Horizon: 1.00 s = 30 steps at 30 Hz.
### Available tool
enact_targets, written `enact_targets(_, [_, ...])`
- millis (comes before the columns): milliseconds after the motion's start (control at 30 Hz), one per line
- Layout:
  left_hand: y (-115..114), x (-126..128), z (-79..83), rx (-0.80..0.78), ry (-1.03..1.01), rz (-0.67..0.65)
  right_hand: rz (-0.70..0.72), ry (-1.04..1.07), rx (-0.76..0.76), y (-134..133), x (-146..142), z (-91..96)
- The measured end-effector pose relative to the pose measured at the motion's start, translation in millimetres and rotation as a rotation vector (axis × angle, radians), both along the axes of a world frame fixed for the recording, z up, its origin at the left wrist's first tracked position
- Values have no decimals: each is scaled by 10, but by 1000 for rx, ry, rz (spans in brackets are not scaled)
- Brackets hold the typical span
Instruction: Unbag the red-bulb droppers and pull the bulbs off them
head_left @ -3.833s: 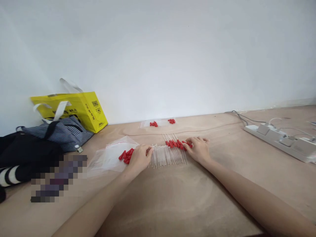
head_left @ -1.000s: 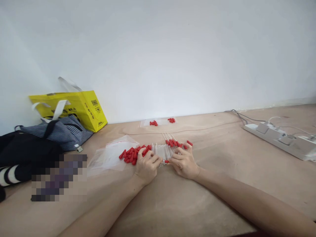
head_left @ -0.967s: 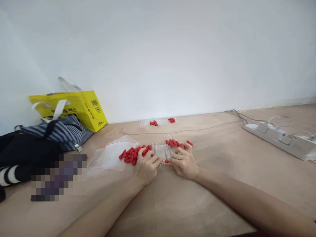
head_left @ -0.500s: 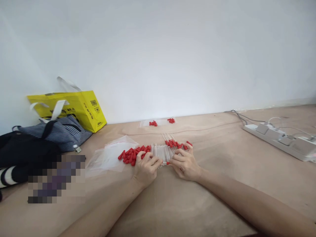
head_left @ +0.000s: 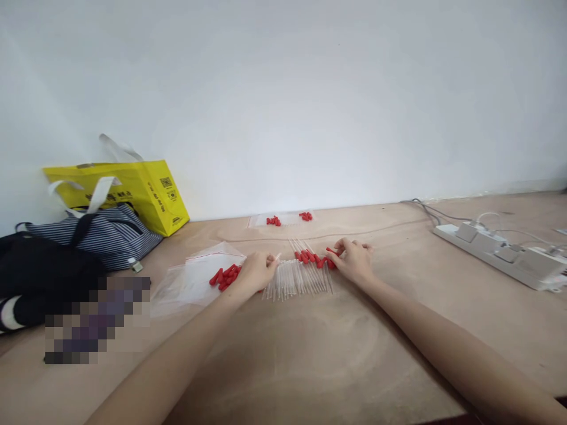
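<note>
My left hand (head_left: 254, 271) is closed in a pinch above the left end of a row of thin clear glass tubes (head_left: 295, 280), with the pale tip of one tube (head_left: 278, 257) at its fingertips. A pile of red rubber bulbs (head_left: 224, 276) lies beside it, partly hidden by the hand. My right hand (head_left: 353, 258) is at the right end of a row of bulb-capped droppers (head_left: 308, 257), thumb and forefinger on a red rubber bulb (head_left: 332, 252). Its other fingers are bent loosely.
Clear zip bags (head_left: 208, 271) lie left of the pile. Another bag with red bulbs (head_left: 273, 221) is by the wall. At left are a yellow bag (head_left: 163, 200), a striped bag (head_left: 115, 236) and black cloth (head_left: 48, 271); a power strip (head_left: 496, 254) with chargers stands right.
My hands have moved apart from the near edge of the tubes. The left went up and slightly left to a tube; the right rose to the capped droppers, uncovering the tubes' near ends.
</note>
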State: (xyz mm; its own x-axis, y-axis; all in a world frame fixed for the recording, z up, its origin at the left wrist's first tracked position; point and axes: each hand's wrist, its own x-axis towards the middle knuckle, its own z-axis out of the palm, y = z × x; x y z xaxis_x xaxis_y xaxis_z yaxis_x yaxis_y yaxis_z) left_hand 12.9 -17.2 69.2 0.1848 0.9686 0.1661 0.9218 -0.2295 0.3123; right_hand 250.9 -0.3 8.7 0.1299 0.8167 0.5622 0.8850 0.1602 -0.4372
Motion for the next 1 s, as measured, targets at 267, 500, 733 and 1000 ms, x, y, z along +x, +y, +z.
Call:
enact_targets(267, [143,106,-173,38,149,87,-43,-81,-231,180,-82,74])
enact_targets(500, [144,104,-278,63,190,93,167,-154,-242,149,-52,145])
enact_targets(733, [-81,25,-259,198,167,40,169,-207,-365,191,-95,240])
enact_targets(1000, [-317,-217,-537,370,7,-160,58,-152,-587,364,-241,336])
